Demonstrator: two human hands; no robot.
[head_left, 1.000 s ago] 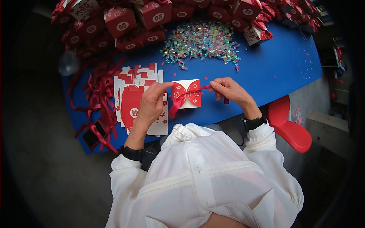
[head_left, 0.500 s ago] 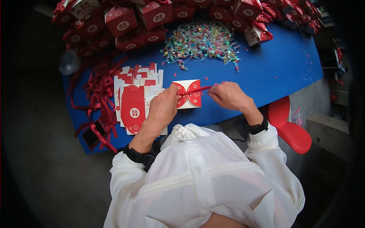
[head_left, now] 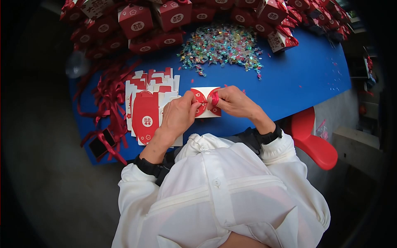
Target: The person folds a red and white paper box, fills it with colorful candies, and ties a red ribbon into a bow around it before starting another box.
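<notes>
Left hand [head_left: 178,113]: I see thumb and forefinger pinched on the red ribbon [head_left: 215,98] at the middle of the folded box [head_left: 204,91]
Right hand [head_left: 233,101]: fingers closed on a loop of the same ribbon over the box's right half
Hands together: drawn close over the box, fingertips just beside each other; I cannot tell whether they touch
Folded box: white with red scalloped flaps, lying flat on the blue table [head_left: 297,74] near its front edge, largely covered by both hands
Front edge: runs just past the box at 6 o'clock, with little table between box and edge
Right edge: curves away at 3 o'clock, well apart from the right hand
Open room: I read bare blue surface from 1 to 3 o'clock of the box, dotted only with small scraps
At 9 o'clock: a stack of flat box blanks [head_left: 147,107] sits under and beside the left hand, hemming that side
Further at 9 o'clock: a tangle of loose ribbons [head_left: 105,97] spills to the left edge and over it
At 12 o'clock: a heap of shiny wrapped sweets [head_left: 221,45], apart from the hands
At 11 to 1 o'clock: finished red boxes [head_left: 136,22] are piled along the far edge
At 4 o'clock: a red stool [head_left: 316,142] stands off the table, beyond the right sleeve
</notes>
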